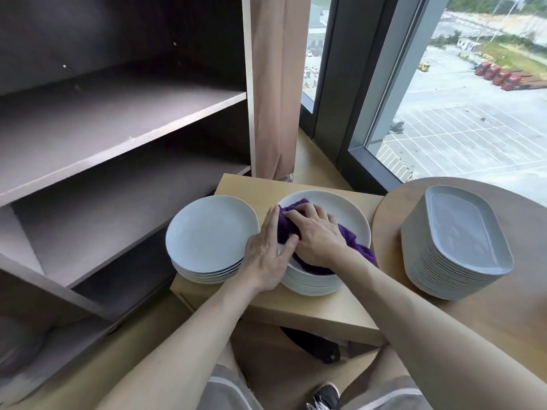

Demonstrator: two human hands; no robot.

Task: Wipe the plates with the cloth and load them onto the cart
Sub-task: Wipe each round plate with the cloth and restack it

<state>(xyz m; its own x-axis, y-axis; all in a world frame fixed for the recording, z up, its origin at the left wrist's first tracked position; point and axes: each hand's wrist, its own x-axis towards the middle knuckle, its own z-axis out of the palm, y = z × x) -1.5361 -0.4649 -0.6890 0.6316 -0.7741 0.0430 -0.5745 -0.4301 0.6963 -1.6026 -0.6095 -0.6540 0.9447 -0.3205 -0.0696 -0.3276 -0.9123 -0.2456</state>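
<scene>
right hand (316, 235) grips fuzzy purple cloth (350, 236) on round white plate (353, 213); left hand (266, 255) flat against rim, 9 o'clock.

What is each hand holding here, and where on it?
The right hand grips the bunched purple cloth around its middle, on the top plate. The left hand only rests against that plate's left rim.

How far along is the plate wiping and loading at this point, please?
Done: nothing loaded; no plate sits in the shelf unit. In hand: the right hand holds the purple cloth on the top plate of the middle stack, while the left hand steadies its rim. To do: that stack, the round stack beside it and the rectangular stack; which are already wiped I cannot tell.
</scene>
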